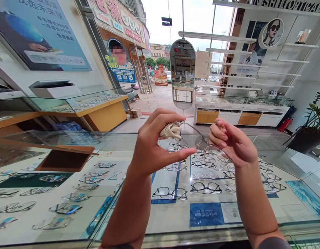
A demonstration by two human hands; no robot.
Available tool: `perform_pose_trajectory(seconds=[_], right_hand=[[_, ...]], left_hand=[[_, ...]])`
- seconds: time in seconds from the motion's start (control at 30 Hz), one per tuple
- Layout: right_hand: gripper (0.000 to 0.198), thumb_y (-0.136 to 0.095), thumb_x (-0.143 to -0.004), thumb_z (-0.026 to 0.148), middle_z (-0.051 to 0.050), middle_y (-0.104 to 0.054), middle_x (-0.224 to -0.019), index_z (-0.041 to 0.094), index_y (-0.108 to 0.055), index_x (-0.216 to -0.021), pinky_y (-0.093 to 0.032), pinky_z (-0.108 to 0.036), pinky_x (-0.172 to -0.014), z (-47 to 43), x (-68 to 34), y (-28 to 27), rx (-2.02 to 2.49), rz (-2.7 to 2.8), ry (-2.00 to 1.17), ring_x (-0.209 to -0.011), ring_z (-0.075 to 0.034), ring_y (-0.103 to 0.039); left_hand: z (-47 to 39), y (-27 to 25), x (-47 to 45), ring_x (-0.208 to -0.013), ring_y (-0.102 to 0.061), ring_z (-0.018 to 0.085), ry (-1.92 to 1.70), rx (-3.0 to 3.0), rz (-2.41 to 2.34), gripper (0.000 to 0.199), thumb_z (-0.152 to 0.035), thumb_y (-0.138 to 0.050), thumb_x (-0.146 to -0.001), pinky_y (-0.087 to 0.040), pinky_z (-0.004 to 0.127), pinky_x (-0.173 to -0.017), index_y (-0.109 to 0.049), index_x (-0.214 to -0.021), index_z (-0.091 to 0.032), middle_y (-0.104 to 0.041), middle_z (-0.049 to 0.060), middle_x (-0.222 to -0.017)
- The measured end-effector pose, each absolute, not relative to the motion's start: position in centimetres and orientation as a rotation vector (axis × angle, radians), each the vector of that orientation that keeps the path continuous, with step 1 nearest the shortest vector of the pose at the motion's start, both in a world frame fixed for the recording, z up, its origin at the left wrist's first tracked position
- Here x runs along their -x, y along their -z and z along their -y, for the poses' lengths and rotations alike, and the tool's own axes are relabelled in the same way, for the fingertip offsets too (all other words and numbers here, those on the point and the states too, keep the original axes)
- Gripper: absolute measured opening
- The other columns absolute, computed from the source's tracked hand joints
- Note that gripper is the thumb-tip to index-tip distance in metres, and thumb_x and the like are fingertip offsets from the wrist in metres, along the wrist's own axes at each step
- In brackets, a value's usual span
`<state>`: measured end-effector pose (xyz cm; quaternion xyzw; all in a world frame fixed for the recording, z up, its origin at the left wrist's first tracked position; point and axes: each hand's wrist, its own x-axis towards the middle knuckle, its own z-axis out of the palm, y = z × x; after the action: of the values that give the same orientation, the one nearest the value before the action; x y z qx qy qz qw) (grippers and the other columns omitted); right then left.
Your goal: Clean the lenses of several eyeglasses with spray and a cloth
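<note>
A pair of thin-rimmed, clear-lensed eyeglasses is held up at a tilt above the glass counter, between my two hands. My left hand has a crumpled cream cloth under its curled fingers, at the upper left edge of the glasses. Its thumb stretches along the lower side of the near lens. At the other end, my right hand is closed in a pinch beside the far lens; its fingers hide the part of the frame they grip.
Below the hands, a glass display counter holds rows of eyeglasses, including a black-framed pair. A brown tray is at left. Farther off stand an oval mirror, more display cases, and a potted plant.
</note>
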<state>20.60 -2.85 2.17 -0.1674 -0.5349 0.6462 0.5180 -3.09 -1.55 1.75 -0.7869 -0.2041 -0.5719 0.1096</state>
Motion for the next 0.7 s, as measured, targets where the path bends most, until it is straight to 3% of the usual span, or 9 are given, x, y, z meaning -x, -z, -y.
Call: perform_pose_trajectory(seconds=[0.27,0.47,0.7], right_hand=[[0.028,-0.077,-0.084,0.041,0.006,-0.034,-0.074,0.026,-0.054,-0.088,-0.036,-0.029,-0.055,2.89,-20.61,-2.22,0.405,1.255,-1.539,-0.06,-0.011,-0.03],[0.042,-0.076,-0.059,0.015,0.004,-0.045,-0.085,0.026,-0.054,-0.092,-0.04,-0.031,-0.064,2.94,-20.63,-2.24,0.436,1.223,-1.482,-0.068,-0.011,-0.039],[0.044,-0.082,-0.062,0.012,0.005,-0.046,-0.084,0.026,-0.051,-0.09,-0.037,-0.029,-0.062,2.83,-20.7,-2.12,0.466,1.268,-1.349,-0.068,-0.009,-0.043]], left_hand=[[1.6,-1.79,3.09,-0.107,-0.069,0.024,1.674,2.328,0.597,0.056,-0.05,-0.09,-0.078,-0.06,0.043,-0.093,-0.064,-0.122,-0.029,-0.072,0.003,-0.112],[1.56,-1.83,3.07,-0.105,-0.07,0.024,1.692,2.32,0.61,0.054,-0.05,-0.09,-0.078,-0.06,0.042,-0.091,-0.065,-0.12,-0.026,-0.072,0.004,-0.111],[1.57,-1.79,3.05,-0.106,-0.07,0.024,1.694,2.313,0.647,0.053,-0.052,-0.088,-0.079,-0.059,0.042,-0.09,-0.064,-0.118,-0.025,-0.073,0.004,-0.112]])
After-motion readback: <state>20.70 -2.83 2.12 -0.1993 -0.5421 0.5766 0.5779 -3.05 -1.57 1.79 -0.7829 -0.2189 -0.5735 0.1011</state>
